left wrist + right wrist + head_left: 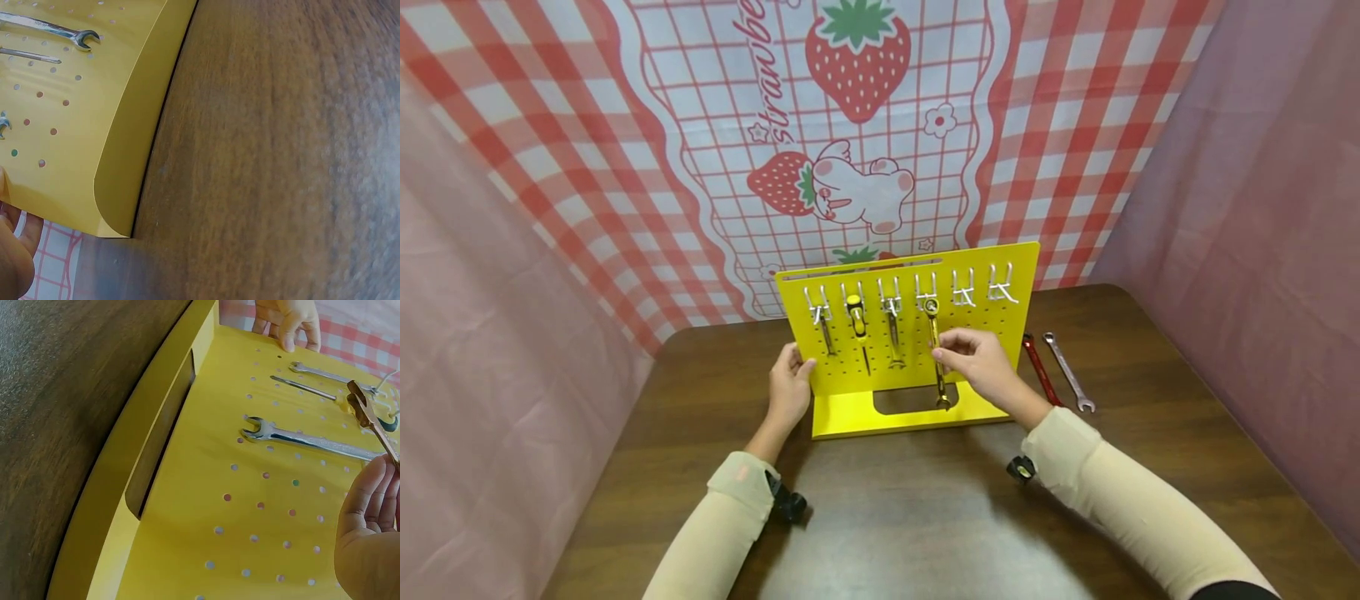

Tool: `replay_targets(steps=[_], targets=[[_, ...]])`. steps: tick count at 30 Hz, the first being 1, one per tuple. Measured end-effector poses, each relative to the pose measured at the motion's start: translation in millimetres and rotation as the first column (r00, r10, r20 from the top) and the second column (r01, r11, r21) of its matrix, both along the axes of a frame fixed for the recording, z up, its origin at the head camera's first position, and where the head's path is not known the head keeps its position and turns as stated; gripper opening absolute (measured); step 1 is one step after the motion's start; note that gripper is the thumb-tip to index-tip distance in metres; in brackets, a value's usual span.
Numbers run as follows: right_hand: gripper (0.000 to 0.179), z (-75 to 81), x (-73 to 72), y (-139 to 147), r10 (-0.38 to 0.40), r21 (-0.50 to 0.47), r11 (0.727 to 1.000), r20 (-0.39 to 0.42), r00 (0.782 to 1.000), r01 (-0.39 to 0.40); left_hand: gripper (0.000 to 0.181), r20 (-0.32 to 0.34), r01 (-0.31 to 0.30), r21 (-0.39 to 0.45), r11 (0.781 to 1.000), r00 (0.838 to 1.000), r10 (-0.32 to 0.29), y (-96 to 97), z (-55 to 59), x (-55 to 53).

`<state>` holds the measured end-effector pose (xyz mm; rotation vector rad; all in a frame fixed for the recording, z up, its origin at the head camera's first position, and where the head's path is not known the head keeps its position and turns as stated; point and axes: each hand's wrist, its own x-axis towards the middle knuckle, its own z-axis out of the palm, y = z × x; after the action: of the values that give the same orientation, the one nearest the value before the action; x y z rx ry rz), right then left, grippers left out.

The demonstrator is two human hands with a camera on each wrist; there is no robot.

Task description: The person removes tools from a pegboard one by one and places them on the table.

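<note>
A yellow pegboard stands on the table, tilted back. My left hand grips its left edge, thumb in front and fingers behind. Between the thumb and fingers of my right hand is a gold-coloured wrench, held upright, ring end at a middle hook. In the right wrist view its open jaw end stands away from the board. To its left hang a silver wrench, a yellow-and-black screwdriver and a smaller silver wrench. Two hooks on the right carry nothing.
On the table right of the board lie a red wrench, partly hidden, and a silver wrench. A checked strawberry cloth hangs behind the table, with pink curtains at both sides.
</note>
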<state>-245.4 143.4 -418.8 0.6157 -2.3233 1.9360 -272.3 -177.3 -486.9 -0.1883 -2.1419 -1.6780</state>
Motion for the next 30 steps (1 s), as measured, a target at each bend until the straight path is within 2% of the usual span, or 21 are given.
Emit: replay_targets(steps=[3,9,20,25,26,30], targets=[[0.023,1.8,1.5,1,0.006,0.012,1.0,-0.011,1.0,-0.006,0.021,-0.002,-0.007,0.003,1.0,1.0,0.007,-2.0,-5.3,-4.3],[0.024,3.4,7.7,3,0.0,0.014,1.0,-0.007,1.0,0.0,0.02,-0.024,-0.012,-0.012,1.0,1.0,0.011,-1.8,-6.5,-3.1],[0.02,14.7,28.0,12,-0.012,0.022,1.0,-0.037,0.999,0.013,0.021,-0.015,-0.01,-0.005,1.0,1.0,0.01,-2.3,-7.7,-3.4],[0.014,19.0,35.2,27,-0.036,0.027,0.999,-0.115,0.993,0.039,0.021,-0.008,-0.009,-0.014,1.0,1.0,0.009,-2.2,-7.3,-3.0],[0.013,20.2,36.5,31,-0.044,0.02,0.999,-0.126,0.991,0.047,0.021,0.0,-0.007,-0.015,1.0,1.0,0.007,-0.8,-2.8,-0.2],[0.011,26.7,40.9,49,-0.075,-0.009,0.997,-0.157,0.985,0.075,0.02,0.01,-0.004,0.003,1.0,1.0,0.004,-1.0,-1.7,-1.0]])
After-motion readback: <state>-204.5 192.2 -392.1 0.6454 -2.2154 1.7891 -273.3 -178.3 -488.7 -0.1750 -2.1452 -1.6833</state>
